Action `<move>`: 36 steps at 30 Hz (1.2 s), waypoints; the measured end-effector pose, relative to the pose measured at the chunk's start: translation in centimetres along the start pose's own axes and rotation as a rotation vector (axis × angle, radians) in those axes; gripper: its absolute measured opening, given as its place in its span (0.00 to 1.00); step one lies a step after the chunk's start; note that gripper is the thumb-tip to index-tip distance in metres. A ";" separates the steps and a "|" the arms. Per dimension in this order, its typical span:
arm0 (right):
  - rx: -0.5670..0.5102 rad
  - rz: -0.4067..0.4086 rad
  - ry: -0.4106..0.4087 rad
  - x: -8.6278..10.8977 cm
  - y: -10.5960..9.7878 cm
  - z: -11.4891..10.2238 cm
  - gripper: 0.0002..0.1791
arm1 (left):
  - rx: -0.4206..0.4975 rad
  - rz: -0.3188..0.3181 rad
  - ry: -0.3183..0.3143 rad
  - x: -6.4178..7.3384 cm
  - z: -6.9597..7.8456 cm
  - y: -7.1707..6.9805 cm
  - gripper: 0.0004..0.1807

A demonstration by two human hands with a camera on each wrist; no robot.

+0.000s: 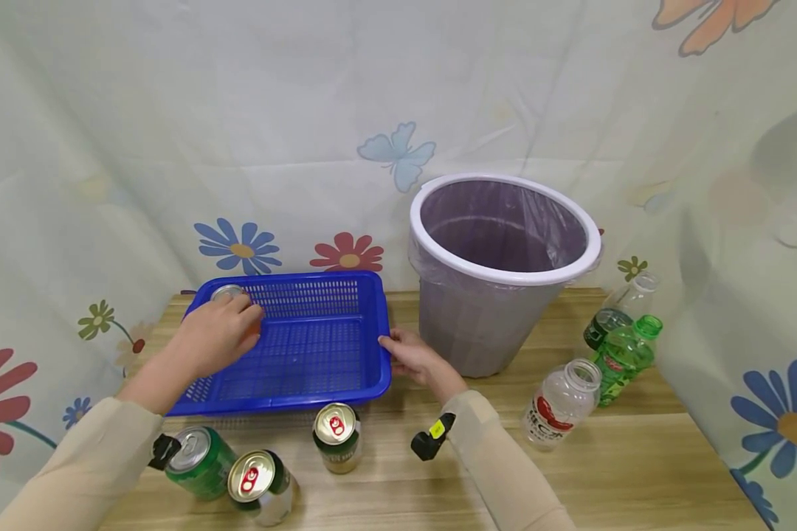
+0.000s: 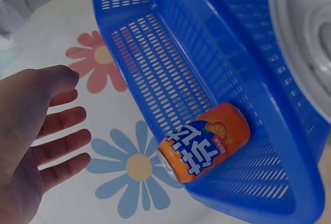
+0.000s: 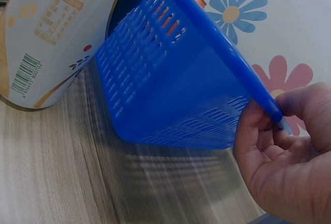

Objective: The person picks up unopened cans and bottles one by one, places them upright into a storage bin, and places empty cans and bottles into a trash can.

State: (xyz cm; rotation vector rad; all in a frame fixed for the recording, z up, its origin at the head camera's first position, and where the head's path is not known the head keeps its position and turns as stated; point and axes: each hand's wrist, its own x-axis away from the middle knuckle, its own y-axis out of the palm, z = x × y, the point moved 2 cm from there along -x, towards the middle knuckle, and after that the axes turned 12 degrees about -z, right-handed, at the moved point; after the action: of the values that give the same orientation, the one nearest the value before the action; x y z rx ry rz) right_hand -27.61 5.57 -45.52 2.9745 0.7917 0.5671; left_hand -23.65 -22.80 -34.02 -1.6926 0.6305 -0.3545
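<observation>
A blue plastic basket (image 1: 299,358) sits on the table. In its far left corner is an orange soda can (image 2: 209,141); the head view shows mostly its silver top (image 1: 226,292). My left hand (image 1: 222,333) hovers over the basket's left part, beside that can. In the left wrist view, the left hand (image 2: 39,131) has its fingers extended, apart from the can and holding nothing. My right hand (image 1: 413,354) grips the basket's right rim. The right wrist view shows the right hand (image 3: 284,151) pinching that rim between thumb and fingers.
A grey bin (image 1: 485,317) with a clear liner stands right of the basket. In front are a green can (image 1: 202,463) and two gold-topped cans, one at left (image 1: 262,487), another in the middle (image 1: 337,438). At right stand a clear bottle (image 1: 561,404), a green bottle (image 1: 627,358) and another clear bottle (image 1: 618,313).
</observation>
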 end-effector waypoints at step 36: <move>0.019 -0.024 -0.015 0.1 -0.1 0.1 0.17 | 0.173 -0.006 -0.049 8.3 0.4 0.3 0.36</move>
State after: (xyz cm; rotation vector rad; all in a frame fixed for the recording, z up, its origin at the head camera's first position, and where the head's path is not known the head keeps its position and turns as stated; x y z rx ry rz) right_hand -27.54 5.78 -45.54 2.9783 0.8347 0.5380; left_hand -16.81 -27.36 -35.26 -1.5334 0.5430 -0.3606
